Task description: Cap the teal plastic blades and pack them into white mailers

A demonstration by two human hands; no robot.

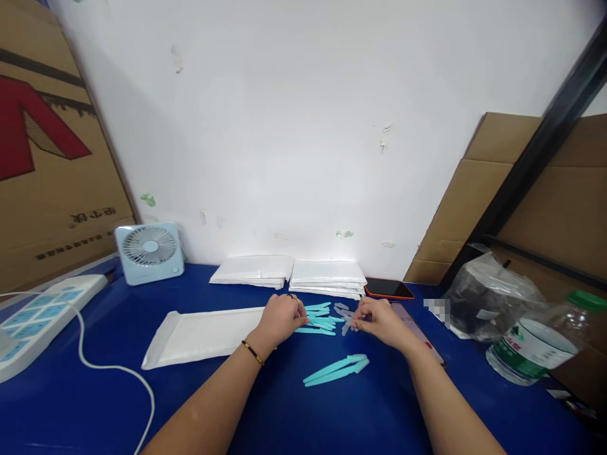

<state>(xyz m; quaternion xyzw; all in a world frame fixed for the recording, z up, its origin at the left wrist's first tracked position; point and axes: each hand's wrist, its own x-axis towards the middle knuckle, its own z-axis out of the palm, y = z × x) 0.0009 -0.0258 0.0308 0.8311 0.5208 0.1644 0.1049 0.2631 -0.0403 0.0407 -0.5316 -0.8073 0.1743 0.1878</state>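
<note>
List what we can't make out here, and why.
All in head view:
Left hand: grip on turquoise sticks, hidden by its fingers.
Right hand: grip on translucent pieces, too small.
White padded packet: right end, behind left hand.
Nearer phone: left part, behind right hand.
Power strip: one end, cut by left edge.
Bottle label: fine print, too small.

Turquoise plastic sticks [322, 320] lie piled beside translucent pieces [345, 313]; 2 nearer sticks [332, 373] form a narrow V.

On our blue counter [332, 423] we had turquoise tools [334, 376] near centre, white packets [327, 273] at twelve o'clock, a fan [150, 248] at ten, a power strip [45, 322] at nine and a bottle [528, 347] at three.
</note>
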